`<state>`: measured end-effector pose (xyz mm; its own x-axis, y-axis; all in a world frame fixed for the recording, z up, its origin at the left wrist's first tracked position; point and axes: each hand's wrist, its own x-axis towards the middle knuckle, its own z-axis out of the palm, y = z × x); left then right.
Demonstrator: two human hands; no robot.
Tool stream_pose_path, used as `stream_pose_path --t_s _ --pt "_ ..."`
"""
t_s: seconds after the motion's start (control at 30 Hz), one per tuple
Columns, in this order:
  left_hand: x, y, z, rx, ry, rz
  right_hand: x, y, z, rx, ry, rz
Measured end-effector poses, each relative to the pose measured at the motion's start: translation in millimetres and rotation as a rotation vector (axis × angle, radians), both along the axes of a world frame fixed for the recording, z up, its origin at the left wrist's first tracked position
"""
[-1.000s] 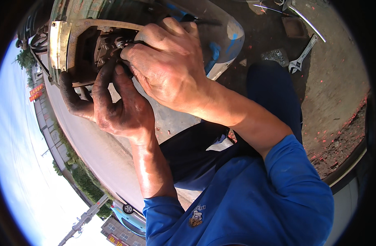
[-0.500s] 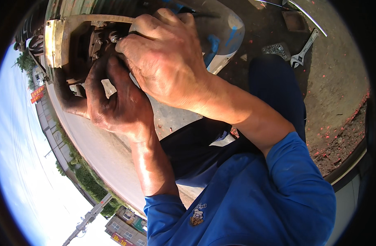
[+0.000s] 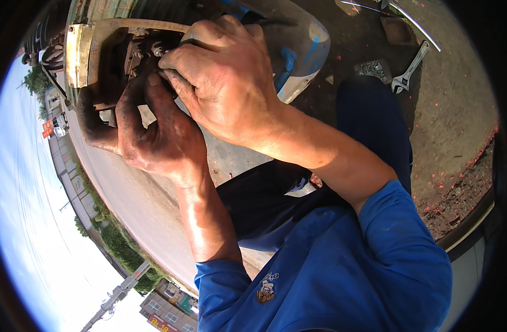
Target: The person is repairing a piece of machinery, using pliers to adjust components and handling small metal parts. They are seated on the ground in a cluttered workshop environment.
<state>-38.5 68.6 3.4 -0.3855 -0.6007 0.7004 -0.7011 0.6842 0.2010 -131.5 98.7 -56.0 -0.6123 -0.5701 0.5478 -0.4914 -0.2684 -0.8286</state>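
Observation:
A dark, greasy metal assembly point(image 3: 126, 63) with threaded bolts point(image 3: 158, 51) sits inside a worn, yellowish curved metal frame point(image 3: 79, 55) at the upper left. My left hand point(image 3: 162, 135), blackened with grease, reaches in from below. Its thumb and index finger close on a dark part of the assembly, while the outer fingers curl by the frame's lower edge. Right above it, my right hand point(image 3: 228, 83) is closed, with thumb and bent index finger pressed together beside the bolts. Whatever lies within its grip is hidden by the fingers.
A silver body panel with blue patches point(image 3: 303, 41) extends behind my right hand. On the ground at the upper right lie an adjustable wrench point(image 3: 411, 69), a clear pack of small metal parts point(image 3: 373, 70), a brown square tray point(image 3: 398, 30) and a thin silver rod point(image 3: 415, 25).
The frame and both hands sit slightly farther right in the picture. My right hand has rolled a little, showing more of its thumb. My left hand keeps nearly the same grip.

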Motion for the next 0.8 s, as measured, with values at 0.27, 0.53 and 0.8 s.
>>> stream_pose_path --t_s 0.27,0.53,0.8 --pt "3 -2 1 0.025 -0.023 0.020 -1 0 0 -0.034 -0.026 -0.020" --pt "4 -3 1 0.000 -0.046 0.008 1 -3 -1 -0.074 -0.040 -0.034" --pt "5 -2 -1 -0.018 -0.075 0.048 6 -13 -6 -0.099 -0.068 -0.006"
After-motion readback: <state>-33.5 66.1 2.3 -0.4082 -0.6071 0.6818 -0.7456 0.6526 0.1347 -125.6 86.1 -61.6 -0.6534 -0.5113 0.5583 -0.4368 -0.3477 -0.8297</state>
